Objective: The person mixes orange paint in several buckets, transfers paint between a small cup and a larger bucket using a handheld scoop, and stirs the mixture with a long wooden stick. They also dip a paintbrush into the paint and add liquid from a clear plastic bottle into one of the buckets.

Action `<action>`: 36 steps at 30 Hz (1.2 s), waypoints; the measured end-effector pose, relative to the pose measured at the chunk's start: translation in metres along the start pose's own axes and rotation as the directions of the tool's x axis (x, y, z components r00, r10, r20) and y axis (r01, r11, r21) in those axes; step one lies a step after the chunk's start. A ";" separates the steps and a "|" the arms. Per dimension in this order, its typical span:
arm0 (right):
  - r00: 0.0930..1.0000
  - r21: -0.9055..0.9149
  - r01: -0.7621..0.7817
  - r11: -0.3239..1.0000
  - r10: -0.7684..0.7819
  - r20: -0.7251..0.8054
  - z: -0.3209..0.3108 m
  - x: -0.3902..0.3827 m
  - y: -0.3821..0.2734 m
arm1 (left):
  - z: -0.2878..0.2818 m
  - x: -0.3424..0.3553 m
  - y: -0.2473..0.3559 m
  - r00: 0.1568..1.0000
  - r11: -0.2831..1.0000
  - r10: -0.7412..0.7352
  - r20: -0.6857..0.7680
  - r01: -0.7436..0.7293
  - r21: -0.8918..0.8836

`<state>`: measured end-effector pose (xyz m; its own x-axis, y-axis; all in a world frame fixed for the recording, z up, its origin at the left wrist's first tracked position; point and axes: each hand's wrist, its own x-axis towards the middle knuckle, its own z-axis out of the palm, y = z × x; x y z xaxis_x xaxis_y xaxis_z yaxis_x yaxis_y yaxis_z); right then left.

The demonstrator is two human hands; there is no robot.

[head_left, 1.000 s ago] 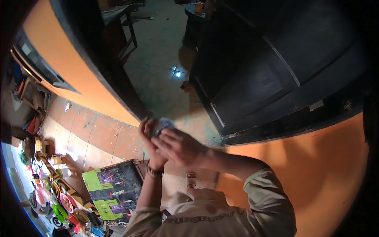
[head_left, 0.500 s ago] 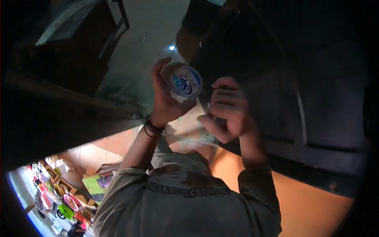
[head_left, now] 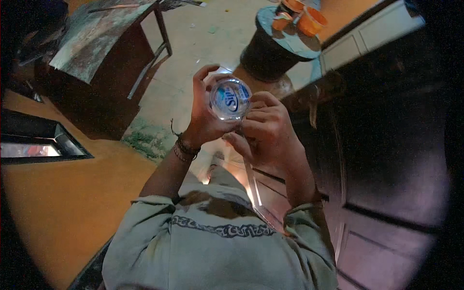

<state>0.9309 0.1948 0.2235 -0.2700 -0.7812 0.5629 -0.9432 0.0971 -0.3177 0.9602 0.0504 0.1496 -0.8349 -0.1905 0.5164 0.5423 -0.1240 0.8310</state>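
A clear plastic drinking cup (head_left: pixel 230 99) with a sealed, blue-printed top sits in my left hand (head_left: pixel 202 118). The fingers and thumb of that hand curve around the cup's left and near sides. A dark bracelet (head_left: pixel 186 150) circles the left wrist. Close against the cup's right edge is my right hand (head_left: pixel 270 126), its fingers curled and its thumb pointing in below the cup. Whether those curled fingers pinch anything is hidden.
Beside me on the right stands a dark panelled door (head_left: pixel 382 159). A black drum (head_left: pixel 266 58) ahead bears orange containers (head_left: pixel 311 21). At upper left is a worn wooden table (head_left: pixel 104 36). An orange wall (head_left: pixel 63 198) with a small framed opening (head_left: pixel 46 142) lies to my left.
My right hand has come left to the cup's edge. The surroundings have shifted and brightened: the drum and table show more fully, and the cluttered area at lower left is out of view.
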 end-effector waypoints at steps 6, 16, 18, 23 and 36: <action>0.995 0.114 0.077 0.990 -0.085 0.061 0.029 0.069 0.082 | -0.060 0.072 -0.030 0.989 0.986 -0.089 -0.118 0.104 0.132; 0.999 0.157 -0.038 0.987 0.036 0.021 0.077 0.207 0.228 | -0.169 0.236 -0.121 0.992 0.984 -0.126 -0.025 0.128 0.121; 0.997 0.150 -0.059 0.987 0.051 0.054 0.075 0.234 0.250 | -0.176 0.272 -0.132 0.987 0.986 -0.159 0.026 0.158 0.048; 1.000 0.096 -0.016 0.995 0.014 0.018 0.076 0.279 0.328 | -0.172 0.355 -0.165 0.919 0.917 -0.342 0.197 0.372 -0.142; 0.967 0.061 0.044 0.997 -0.027 -0.254 0.049 0.324 0.557 | -0.134 0.578 -0.339 0.638 0.807 -0.480 0.603 0.590 0.018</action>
<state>0.3276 -0.0345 0.1911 -0.2844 -0.6013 0.7467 -0.9407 0.0249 -0.3382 0.3059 -0.1480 0.1389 -0.8495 0.5247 0.0555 -0.0562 -0.1945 0.9793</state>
